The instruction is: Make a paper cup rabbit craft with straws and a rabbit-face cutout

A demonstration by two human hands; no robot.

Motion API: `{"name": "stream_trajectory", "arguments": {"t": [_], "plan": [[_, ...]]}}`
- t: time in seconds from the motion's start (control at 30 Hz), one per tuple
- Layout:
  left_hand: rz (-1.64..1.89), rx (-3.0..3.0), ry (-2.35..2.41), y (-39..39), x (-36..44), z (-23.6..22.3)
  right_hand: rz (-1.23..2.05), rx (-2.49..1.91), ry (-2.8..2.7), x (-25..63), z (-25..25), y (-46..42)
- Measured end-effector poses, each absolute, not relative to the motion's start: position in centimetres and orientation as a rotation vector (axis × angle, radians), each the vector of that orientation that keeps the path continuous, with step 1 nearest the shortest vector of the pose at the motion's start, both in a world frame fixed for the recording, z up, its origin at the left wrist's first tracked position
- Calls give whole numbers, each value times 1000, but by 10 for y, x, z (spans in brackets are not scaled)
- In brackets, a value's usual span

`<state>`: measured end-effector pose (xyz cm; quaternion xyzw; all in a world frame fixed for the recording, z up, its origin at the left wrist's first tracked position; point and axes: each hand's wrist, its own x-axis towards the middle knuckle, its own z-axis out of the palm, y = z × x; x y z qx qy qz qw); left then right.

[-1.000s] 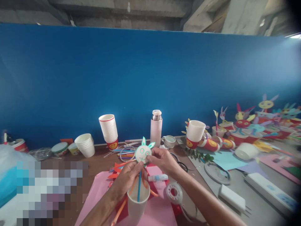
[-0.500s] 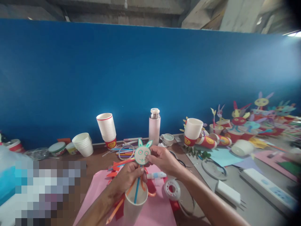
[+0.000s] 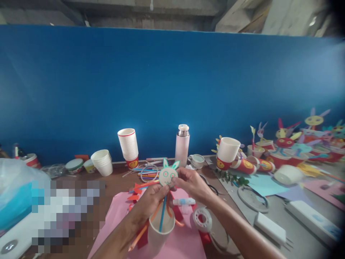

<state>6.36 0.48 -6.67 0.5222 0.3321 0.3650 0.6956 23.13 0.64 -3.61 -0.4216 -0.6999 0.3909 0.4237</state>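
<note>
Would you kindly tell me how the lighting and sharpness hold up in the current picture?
In the head view, pale glare washes over the right end of the blue partition; in the head view, the paper rabbits at far right look smeared; in the head view, the rabbit face stays readable, and the upper right corner is dark.

Cup (image 3: 156,241) ctr, flask (image 3: 182,148) behind.
I see tape roll (image 3: 207,222) R of cup, cup stack (image 3: 128,145) L of flask, pwr strip (image 3: 309,220) far R.
</note>
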Motion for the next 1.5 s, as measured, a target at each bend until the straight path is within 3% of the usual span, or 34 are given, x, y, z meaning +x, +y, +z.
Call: {"name": "stream_trajectory", "arguments": {"t": [0.3,0.83,1.23,1.5], "plan": [[799,1260,813,0,67,-57,1117,-967,-1621,222,-53,9],[818,1162,672,4,59,-60,1079,-968,-1539,213,-56,10],[855,1238,666,5,47,-35,1062,-959,-1352,232,-32,12],[1014,1184,786,9,22,-7,1047,-1209,-1629,256,-77,45]]}}
